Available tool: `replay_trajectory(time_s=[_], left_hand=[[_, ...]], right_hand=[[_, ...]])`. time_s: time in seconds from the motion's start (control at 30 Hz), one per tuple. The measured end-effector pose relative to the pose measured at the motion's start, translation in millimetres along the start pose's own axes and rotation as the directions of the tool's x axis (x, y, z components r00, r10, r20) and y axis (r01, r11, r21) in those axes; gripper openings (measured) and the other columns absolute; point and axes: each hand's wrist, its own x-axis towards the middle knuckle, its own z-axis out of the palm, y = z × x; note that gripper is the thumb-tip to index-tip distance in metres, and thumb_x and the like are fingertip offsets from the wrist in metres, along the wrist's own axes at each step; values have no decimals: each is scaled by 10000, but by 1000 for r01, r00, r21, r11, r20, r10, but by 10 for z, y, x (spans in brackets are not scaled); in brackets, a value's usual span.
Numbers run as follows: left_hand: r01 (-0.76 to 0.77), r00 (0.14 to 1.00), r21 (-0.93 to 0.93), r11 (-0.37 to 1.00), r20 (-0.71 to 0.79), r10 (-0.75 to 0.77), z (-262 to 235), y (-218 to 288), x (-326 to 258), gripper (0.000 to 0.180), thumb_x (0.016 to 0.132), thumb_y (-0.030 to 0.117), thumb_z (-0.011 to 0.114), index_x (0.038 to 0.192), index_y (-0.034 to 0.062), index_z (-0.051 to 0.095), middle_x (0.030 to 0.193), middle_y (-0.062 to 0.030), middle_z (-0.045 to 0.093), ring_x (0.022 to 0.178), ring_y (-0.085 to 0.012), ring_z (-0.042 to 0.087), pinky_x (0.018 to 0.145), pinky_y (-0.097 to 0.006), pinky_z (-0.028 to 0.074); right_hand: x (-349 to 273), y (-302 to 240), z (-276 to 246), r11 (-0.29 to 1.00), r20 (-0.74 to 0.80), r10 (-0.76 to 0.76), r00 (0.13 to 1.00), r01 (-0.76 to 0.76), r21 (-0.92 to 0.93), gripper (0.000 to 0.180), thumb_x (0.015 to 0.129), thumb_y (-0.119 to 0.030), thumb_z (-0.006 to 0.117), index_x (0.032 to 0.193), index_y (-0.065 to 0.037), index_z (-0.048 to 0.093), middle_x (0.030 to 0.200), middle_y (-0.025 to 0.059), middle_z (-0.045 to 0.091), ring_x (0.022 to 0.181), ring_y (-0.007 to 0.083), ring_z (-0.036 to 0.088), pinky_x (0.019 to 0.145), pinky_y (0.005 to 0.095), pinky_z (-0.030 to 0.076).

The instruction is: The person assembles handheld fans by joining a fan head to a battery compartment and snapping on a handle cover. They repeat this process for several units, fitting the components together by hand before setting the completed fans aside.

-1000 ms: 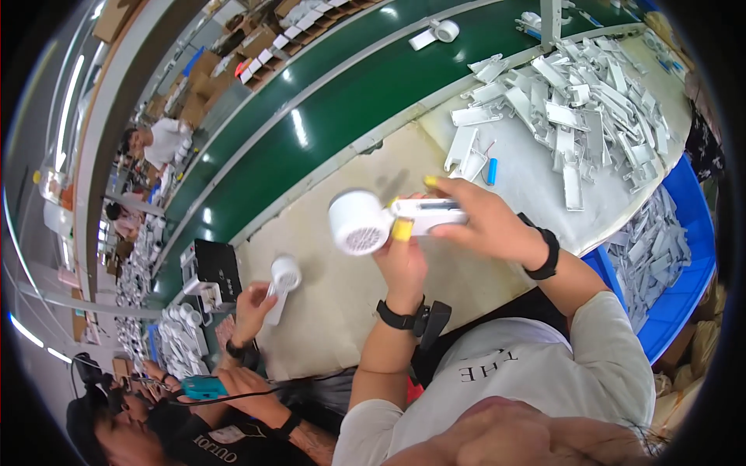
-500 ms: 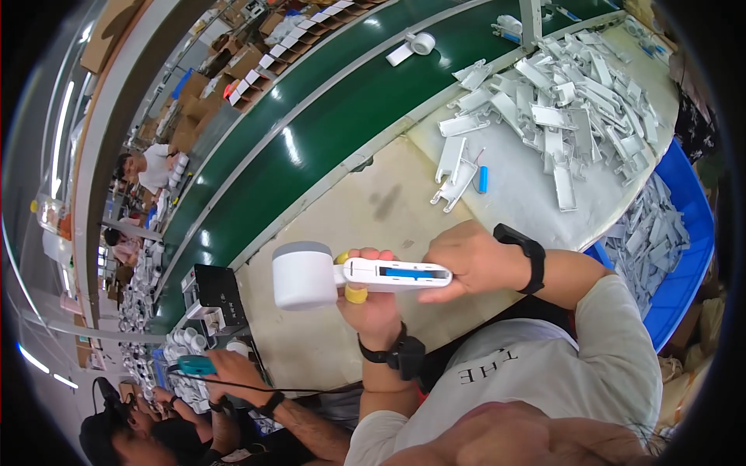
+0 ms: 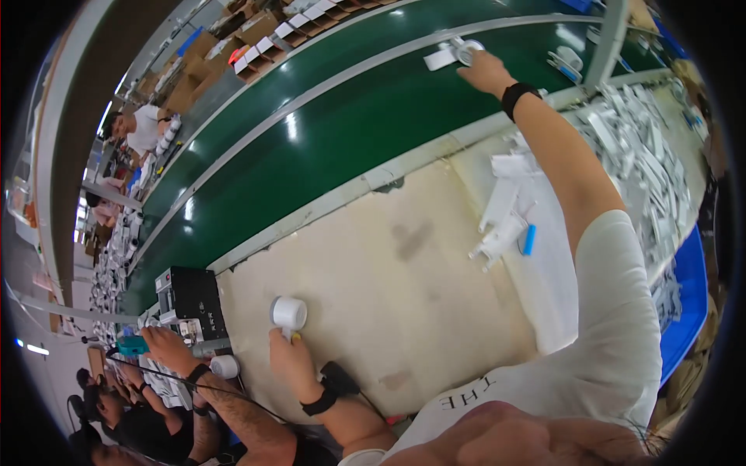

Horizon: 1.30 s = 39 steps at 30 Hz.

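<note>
My left hand [image 3: 292, 363] is low over the left part of the worktable, closed around the handle of a white handheld device with a drum-shaped head [image 3: 291, 312]. My fingers hide most of that handle. My right arm stretches far out over the green belt. There my right hand [image 3: 489, 75] has its fingers on the round head of a second white device [image 3: 441, 59], whose flat handle points left. The fingers look closed on the head's edge, though their tips are partly hidden.
White plastic shells [image 3: 614, 132] are heaped at the right, with a blue cylindrical cell [image 3: 529, 240] beside loose ones. A blue bin [image 3: 694, 311] stands below. A metal post [image 3: 608, 46] rises by the belt [image 3: 342, 132]. At left are a black box [image 3: 194, 303] and a co-worker's hand holding a teal tool [image 3: 132, 345].
My right hand has left the first device and reached out to the one on the belt. The left hand has moved left and nearer with the first device, whose open handle slot showed blue before.
</note>
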Motion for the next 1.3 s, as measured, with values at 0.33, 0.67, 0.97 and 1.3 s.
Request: replay_trajectory(time_s=[0.33, 0.67, 0.97, 1.3], left_hand=[[22, 998, 75, 997, -53, -18, -63, 84, -51, 591, 686, 96, 653, 1232, 16, 441, 1140, -207, 544, 1069, -358, 514, 878, -399, 419], [-510, 852, -707, 490, -338, 399, -104, 557, -141, 328, 818, -2, 527, 1146, -25, 524, 1165, -172, 561, 1090, -288, 527, 955, -352, 378], [639, 618, -636, -432, 90, 781, -68, 1095, -347, 421, 941, 301, 404, 1224, -6, 458, 1185, -142, 543, 1067, -251, 551, 902, -347, 444], [831, 376, -511, -220, 224, 899, -160, 1292, -781, 303, 874, 195, 522, 1119, 20, 486, 1027, -140, 576, 845, -253, 640, 659, -326, 549]], right_hand=[[554, -46, 282, 975, 87, 216, 972, -219, 23, 670, 698, -382, 668, 1192, 4, 431, 1240, 230, 422, 1085, 378, 506, 907, 404, 440], [-762, -976, -1067, 695, -35, -707, 706, 704, 150, 502, 635, -18, 635, 1114, -41, 486, 1123, 167, 482, 1028, 366, 503, 872, 369, 444], [-2379, -1418, -1886, -51, -268, -962, -45, 999, 14, 450, 628, 4, 702, 1034, -46, 515, 1022, 148, 551, 1021, 373, 549, 809, 422, 488], [-3002, -667, -1631, 186, -354, -914, 196, 980, 63, 531, 558, 101, 715, 1011, -86, 512, 1073, 125, 473, 1085, 419, 509, 823, 448, 489]])
